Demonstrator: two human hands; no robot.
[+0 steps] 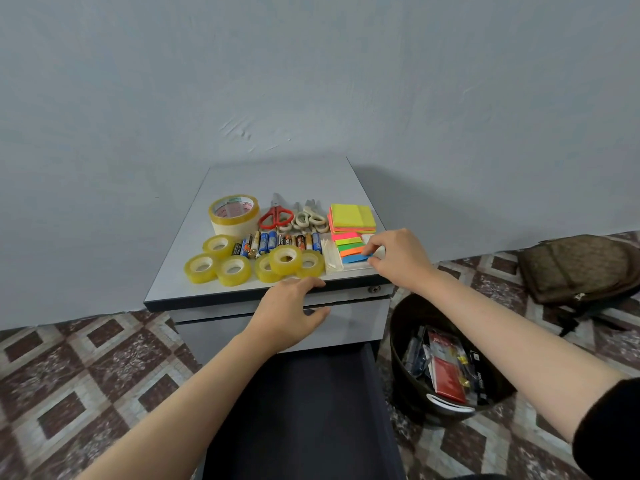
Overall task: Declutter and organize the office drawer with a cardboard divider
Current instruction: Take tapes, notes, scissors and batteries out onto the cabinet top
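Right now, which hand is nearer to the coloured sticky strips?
The right hand: its fingers pinch the right end of the coloured sticky strips. The left hand rests on the front edge of the cabinet top, beside the small tape rolls, apart from the strips.

tape roll point(233, 213) print blurred, batteries point(277, 241) unreadable

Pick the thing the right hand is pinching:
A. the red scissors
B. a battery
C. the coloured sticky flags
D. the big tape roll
C: the right hand has finger and thumb closed on the blue end of the sticky flags, at the near right corner of the cabinet top.
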